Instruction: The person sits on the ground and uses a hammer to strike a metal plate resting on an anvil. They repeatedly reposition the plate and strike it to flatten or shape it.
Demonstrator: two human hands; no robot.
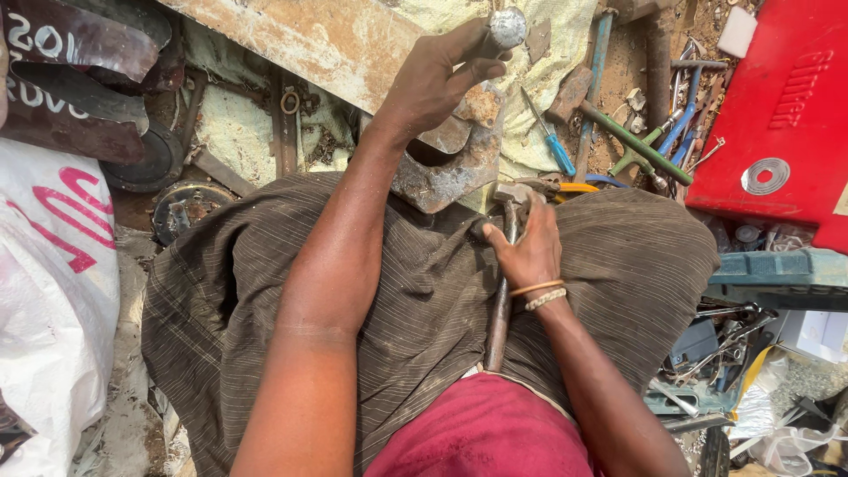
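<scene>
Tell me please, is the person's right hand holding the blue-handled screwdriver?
No, the right hand grips a wooden-handled steel hammer; the blue-handled screwdriver lies untouched on the ground.

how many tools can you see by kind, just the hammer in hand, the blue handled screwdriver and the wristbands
hammer, gripped near its head by the right hand: 1
round metal knob, held by the left hand: 1
blue-handled screwdriver lying on the ground: 1
wristbands on the right wrist: 2
total: 5
</scene>
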